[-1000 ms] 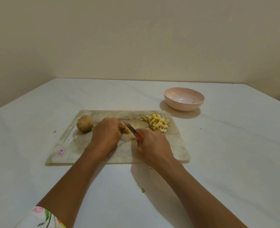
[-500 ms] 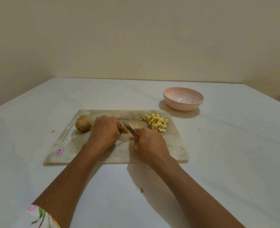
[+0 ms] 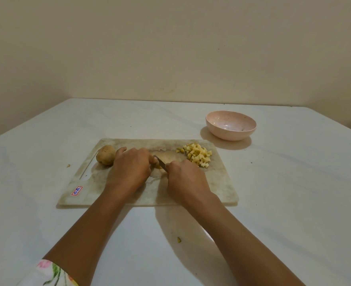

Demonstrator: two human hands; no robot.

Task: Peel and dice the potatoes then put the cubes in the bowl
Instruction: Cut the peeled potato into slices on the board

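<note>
Knife [image 3: 160,161]: right hand [image 3: 186,180] grips it, blade on potato piece [image 3: 158,167], which curled left hand [image 3: 131,170] pins steady on board [image 3: 218,182]. Cubes [image 3: 197,155] heaped aside, clearing cutting space; whole potato [image 3: 106,155] at left; bowl [image 3: 222,134] beyond, without cubes.

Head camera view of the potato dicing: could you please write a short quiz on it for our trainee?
1. True or false: the pile of yellow potato cubes already sits in the pale pink round bowl.
2. The whole unpeeled brown potato lies: A in the bowl; B on the left end of the worn pale rectangular cutting board; C beside the cubes.
3. Fill in: the left-hand grip steadies a cut potato piece while the right-hand grip holds the ____.
Key: 1 false; 2 B; 3 red-handled knife.
</note>
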